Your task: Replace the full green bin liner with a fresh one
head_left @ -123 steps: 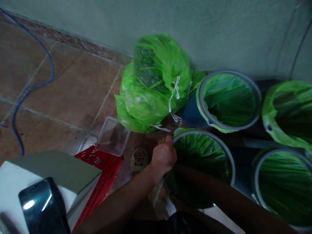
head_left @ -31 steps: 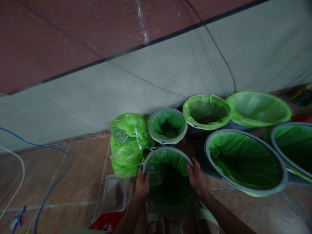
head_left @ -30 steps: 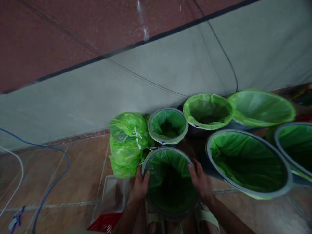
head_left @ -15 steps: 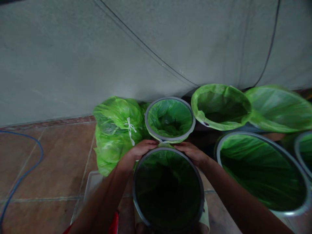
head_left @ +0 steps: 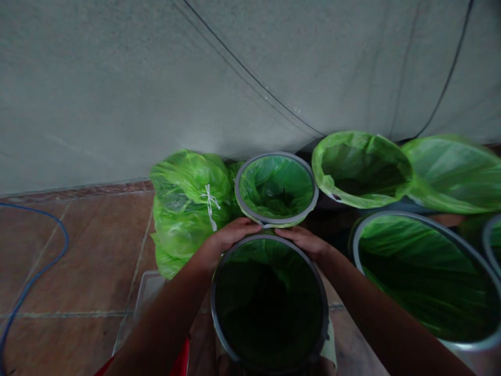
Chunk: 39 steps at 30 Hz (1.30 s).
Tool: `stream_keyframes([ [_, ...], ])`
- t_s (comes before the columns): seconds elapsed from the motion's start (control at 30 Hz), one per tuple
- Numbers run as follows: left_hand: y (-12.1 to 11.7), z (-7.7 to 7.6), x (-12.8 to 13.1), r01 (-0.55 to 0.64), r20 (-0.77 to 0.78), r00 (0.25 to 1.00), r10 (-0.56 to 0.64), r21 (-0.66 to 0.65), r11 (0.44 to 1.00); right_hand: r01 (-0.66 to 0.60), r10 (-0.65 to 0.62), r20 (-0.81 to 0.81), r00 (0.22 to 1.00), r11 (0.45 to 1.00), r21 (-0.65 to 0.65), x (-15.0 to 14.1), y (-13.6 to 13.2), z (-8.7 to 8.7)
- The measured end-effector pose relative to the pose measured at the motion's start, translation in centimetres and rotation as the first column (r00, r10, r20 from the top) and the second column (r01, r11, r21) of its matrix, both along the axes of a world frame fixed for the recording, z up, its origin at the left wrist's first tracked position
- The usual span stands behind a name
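Observation:
A bin with a grey ring rim (head_left: 219, 334) and a green plastic liner stands right below me. My left hand (head_left: 229, 237) curls over the far left part of its rim. Over the far right part of the same rim lies my right hand (head_left: 307, 241), fingers bent around the edge. Both hands grip the rim where the liner folds over it. Just behind the hands stands a smaller lined bin (head_left: 276, 188).
A tied green bag (head_left: 186, 201) with white drawstrings leans on the grey wall at left. Other green-lined bins (head_left: 362, 167) (head_left: 422, 271) crowd the right. A blue cable (head_left: 35, 271) lies on the brown tiles; something red (head_left: 180, 363) shows near the bottom.
Both hands slid from the sides of the bin's rim to its far edge, and the view dropped closer over the bin.

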<state>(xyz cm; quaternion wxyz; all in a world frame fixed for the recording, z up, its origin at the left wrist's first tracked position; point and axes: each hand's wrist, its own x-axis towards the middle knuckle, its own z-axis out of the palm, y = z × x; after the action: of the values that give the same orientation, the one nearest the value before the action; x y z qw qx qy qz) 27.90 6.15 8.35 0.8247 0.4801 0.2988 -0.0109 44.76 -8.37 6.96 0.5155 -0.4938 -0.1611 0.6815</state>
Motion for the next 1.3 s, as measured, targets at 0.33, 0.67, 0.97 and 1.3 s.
stream_keyframes([
  [0.33,1.0,-1.4,-1.4,0.053,-0.134,0.991,-0.028,0.188,0.981,0.113,-0.111,0.029,0.993,0.991,-0.075,1.0,-1.2,-1.0],
  [0.67,-2.3,-0.5,-8.3,-0.275,-0.19,0.941,0.28,0.055,0.96,0.262,-0.239,0.127,0.963,0.944,-0.203,0.7,-7.9,0.3],
  [0.97,-4.7,-1.6,-8.4,-0.532,-0.178,0.829,0.531,0.044,0.846,0.547,-0.517,0.177,0.837,0.792,-0.272,-1.4,-8.9,0.0],
  [1.3,-10.2,0.0,-13.9,-0.637,-0.209,0.768,0.606,-0.148,0.757,0.403,-0.432,-0.136,0.892,0.894,-0.196,-4.2,-16.2,0.2],
])
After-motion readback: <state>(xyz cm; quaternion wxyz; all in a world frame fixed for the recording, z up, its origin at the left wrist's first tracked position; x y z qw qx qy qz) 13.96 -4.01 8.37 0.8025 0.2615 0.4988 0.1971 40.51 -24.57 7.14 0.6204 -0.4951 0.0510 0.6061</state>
